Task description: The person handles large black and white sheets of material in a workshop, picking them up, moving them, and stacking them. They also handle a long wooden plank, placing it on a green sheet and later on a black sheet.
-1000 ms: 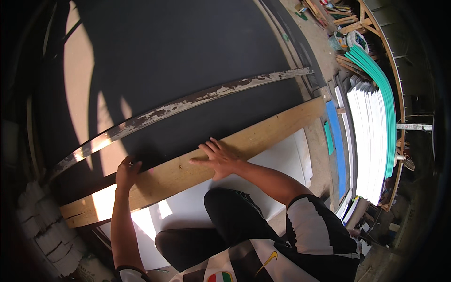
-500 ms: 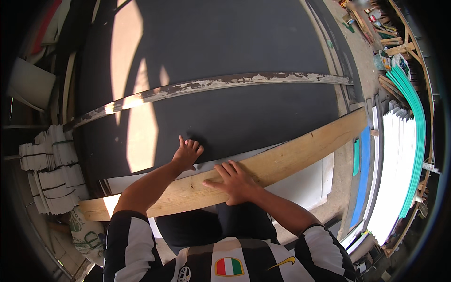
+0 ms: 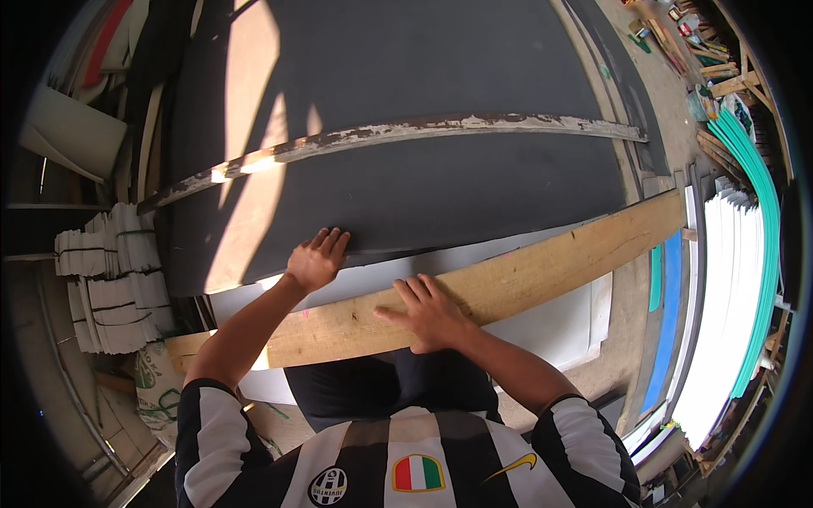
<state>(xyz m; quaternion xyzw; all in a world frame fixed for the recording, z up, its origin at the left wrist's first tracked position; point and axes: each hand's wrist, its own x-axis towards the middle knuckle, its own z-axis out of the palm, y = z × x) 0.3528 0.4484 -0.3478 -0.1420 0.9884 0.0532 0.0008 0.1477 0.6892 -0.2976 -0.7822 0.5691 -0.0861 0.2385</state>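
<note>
My left hand (image 3: 317,261) lies palm down at the near edge of a large dark grey sheet (image 3: 474,186), its fingers stretched onto the sheet's surface. My right hand (image 3: 430,311) rests on top of a long light-wood plank (image 3: 542,267), thumb and fingers apart. The plank runs crosswise in front of my body, rising toward the right. Between it and the dark sheet shows a strip of white sheet (image 3: 373,278), which also appears below the plank on the right. The plank's left part passes beneath my left forearm.
A narrow strip with peeling paint (image 3: 406,131) crosses the dark sheet. Bundled white pieces (image 3: 123,309) and a printed sack (image 3: 157,385) stand left. At right are a blue strip (image 3: 663,326), a stack of white lengths (image 3: 724,305), green strips (image 3: 762,245) and scrap wood (image 3: 720,72).
My left hand has gone from raised, curled fingers to lying on the sheet's edge. The white gap between dark sheet and plank looks wider. My right hand stays on the plank.
</note>
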